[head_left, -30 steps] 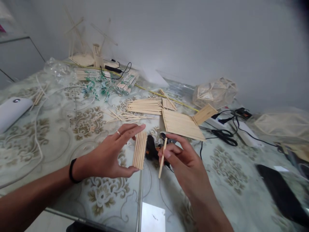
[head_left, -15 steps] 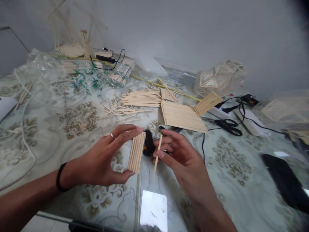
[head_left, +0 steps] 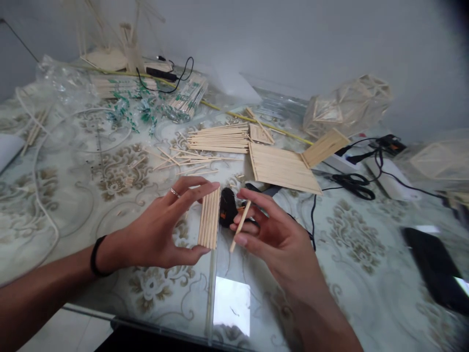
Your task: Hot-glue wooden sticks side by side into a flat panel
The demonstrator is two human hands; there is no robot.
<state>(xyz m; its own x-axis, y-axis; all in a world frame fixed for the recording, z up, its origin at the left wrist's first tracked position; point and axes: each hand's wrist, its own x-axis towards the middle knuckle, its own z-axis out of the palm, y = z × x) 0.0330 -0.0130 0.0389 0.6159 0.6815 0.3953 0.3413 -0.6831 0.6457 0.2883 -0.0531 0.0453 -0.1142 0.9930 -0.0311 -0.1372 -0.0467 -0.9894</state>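
My left hand (head_left: pixel 161 230) pinches a small panel of glued wooden sticks (head_left: pixel 209 218) between thumb and fingers, held upright above the table. My right hand (head_left: pixel 273 233) is closed on a single short wooden stick (head_left: pixel 240 226), tilted, just right of the panel and not touching it. A black glue gun (head_left: pixel 227 211) lies on the table behind and between both hands. A ring is on my left hand and a black band on that wrist.
A large stick panel (head_left: pixel 282 168) and a smaller one (head_left: pixel 324 146) lie beyond the hands, with loose stick piles (head_left: pixel 220 139). Black scissors (head_left: pixel 357 185), cables, a power strip and stick-frame models (head_left: pixel 348 107) sit to the right. A dark object (head_left: pixel 436 269) lies at right.
The view has shifted slightly. My right hand has tilted the stick more and brought it a little closer to the panel. My left hand still holds the panel the same way.
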